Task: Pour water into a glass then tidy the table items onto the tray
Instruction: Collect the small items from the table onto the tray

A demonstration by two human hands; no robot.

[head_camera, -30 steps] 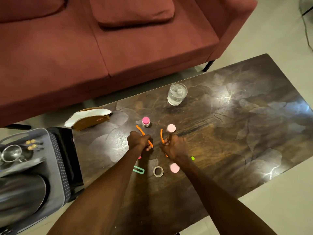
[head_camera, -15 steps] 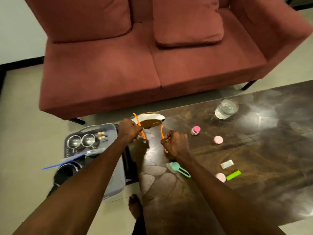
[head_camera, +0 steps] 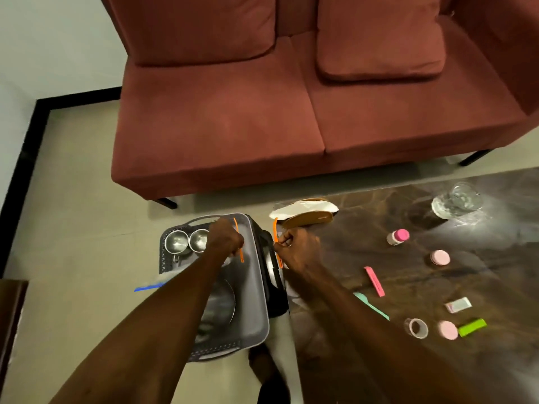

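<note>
While each fist is closed around a thin orange stick, the left hand [head_camera: 226, 239] holds its orange stick [head_camera: 238, 240] over the grey tray [head_camera: 256, 287], and the right hand [head_camera: 294, 249] holds the other orange stick [head_camera: 275, 233] above the gap between tray and desk [head_camera: 408, 360]. Both sticks look light, narrow and somewhat flexible (one shows a slight curve), so a pinch near the middle should control them best; squeezing hard is probably unnecessary. On the tray sit two steel cups [head_camera: 188, 242] at its far end. Over on the desk, the glass [head_camera: 456, 201] of water stands far right, likely fragile and slippery, best taken round its wall. Small pink-capped containers [head_camera: 398, 237] lie nearer.
</note>
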